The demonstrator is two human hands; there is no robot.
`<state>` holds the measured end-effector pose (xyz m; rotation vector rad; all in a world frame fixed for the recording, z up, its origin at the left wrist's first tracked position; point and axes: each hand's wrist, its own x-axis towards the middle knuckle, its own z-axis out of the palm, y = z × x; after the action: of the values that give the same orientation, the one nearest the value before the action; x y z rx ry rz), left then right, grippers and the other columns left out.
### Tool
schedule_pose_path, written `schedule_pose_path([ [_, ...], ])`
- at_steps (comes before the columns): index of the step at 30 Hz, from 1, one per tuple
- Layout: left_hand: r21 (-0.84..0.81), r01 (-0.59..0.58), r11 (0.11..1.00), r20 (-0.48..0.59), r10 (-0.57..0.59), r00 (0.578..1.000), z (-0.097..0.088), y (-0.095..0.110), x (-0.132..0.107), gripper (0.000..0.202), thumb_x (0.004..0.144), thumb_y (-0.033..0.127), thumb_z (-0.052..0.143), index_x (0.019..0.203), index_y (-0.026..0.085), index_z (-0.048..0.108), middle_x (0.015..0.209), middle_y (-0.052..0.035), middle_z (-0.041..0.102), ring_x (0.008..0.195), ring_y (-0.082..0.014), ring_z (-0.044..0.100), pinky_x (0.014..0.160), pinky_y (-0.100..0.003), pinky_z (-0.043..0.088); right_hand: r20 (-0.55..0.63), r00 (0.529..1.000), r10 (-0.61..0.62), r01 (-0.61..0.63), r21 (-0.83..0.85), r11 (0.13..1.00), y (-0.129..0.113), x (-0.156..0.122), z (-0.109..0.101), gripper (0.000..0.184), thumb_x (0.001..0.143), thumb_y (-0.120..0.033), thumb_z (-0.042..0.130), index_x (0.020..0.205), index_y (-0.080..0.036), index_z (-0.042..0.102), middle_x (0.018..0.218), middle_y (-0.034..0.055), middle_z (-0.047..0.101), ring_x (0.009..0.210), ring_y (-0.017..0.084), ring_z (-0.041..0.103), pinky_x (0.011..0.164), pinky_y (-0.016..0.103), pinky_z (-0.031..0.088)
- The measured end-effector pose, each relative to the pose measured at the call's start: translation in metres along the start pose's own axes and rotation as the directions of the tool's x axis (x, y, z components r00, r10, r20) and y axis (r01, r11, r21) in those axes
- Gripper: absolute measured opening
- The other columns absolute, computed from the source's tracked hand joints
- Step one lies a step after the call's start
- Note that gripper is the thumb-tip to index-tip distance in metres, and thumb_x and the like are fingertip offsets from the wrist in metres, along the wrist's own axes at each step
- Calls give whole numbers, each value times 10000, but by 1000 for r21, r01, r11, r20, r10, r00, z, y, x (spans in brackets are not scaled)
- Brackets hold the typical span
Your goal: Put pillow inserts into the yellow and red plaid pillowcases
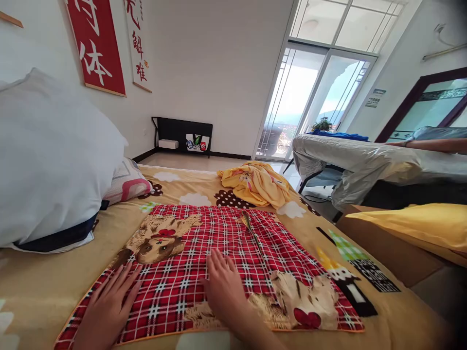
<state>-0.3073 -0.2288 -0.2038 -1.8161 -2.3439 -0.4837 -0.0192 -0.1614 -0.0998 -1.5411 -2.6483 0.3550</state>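
A red plaid cloth [204,233] printed with teddy bears lies spread on the bed, with some wrinkles toward its right side. My left hand [113,301] rests flat on the cloth's left part, fingers apart and holding nothing. Near the cloth's middle my right hand [223,282] lies palm down on the fabric, its fingers stretched forward. A long, thin golden spoon [253,231] lies on the cloth ahead and to the right of that hand, apart from it.
A crumpled yellow cloth [257,183] sits beyond the plaid one. White pillows [54,160] stand at the left. A plastic-covered table [365,155] and a cardboard box [394,238] with yellow fabric are at the right. Another person's arm [434,145] rests on the covered table.
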Motion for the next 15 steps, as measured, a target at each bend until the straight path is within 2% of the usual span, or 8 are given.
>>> schedule_pose_path([
  [2,-16,-5,1000,2,5,1000,2,-4,2,589,851,497,331,1345,270,558,1428,-10,504,1343,-235,429,1121,-437,293,-54,968,-243,247,89,965,-39,24,14,603,967,-407,329,1484,-97,302,1551,134,235,1449,268,170,1176,509,183],
  [4,-20,13,1000,-7,-13,1000,1,-6,5,647,864,474,260,1383,183,515,1424,-49,506,1325,-232,452,1111,-434,312,-90,906,-413,422,136,896,-64,49,30,608,963,-461,342,1478,-138,320,1549,137,262,1437,261,229,1161,497,227],
  [6,24,99,995,-41,-98,994,-3,-3,6,688,872,455,203,1393,110,490,1418,-99,505,1315,-263,461,1116,-502,276,-83,866,-492,499,181,848,-67,71,41,620,955,-534,334,1480,-205,318,1558,111,257,1432,253,249,1148,489,255],
  [7,56,149,987,-56,-146,988,-6,-1,6,687,877,446,186,1387,104,494,1419,-106,502,1320,-277,452,1119,-542,241,-66,861,-504,506,202,839,-60,79,43,629,951,-567,317,1486,-237,304,1565,91,243,1438,247,231,1151,488,245],
  [8,90,189,978,-62,-184,981,-9,2,5,674,882,438,179,1379,119,505,1424,-97,497,1332,-282,437,1123,-567,209,-41,865,-500,496,214,841,-48,86,43,640,947,-594,295,1495,-263,283,1574,71,219,1449,240,196,1160,490,215],
  [10,133,203,970,-30,-200,979,-14,8,3,637,895,429,192,1370,159,519,1444,-59,477,1362,-257,401,1138,-537,190,3,907,-420,411,198,890,-8,92,36,662,938,-630,263,1508,-295,239,1588,32,166,1466,222,111,1180,482,131],
  [13,159,174,972,27,-180,983,-18,10,3,592,903,414,252,1379,175,511,1463,-45,458,1382,-227,372,1148,-465,209,9,995,-98,97,96,991,71,83,19,665,933,-645,233,1510,-315,229,1592,-28,146,1471,181,68,1191,414,79],
  [15,150,188,971,58,-199,978,-21,6,10,559,898,387,291,1349,174,543,1434,-81,496,1360,-265,405,1124,-501,238,-6,997,76,-75,60,995,119,69,10,689,944,-620,206,1522,-247,207,1599,8,118,1473,190,52,1188,407,75],
])
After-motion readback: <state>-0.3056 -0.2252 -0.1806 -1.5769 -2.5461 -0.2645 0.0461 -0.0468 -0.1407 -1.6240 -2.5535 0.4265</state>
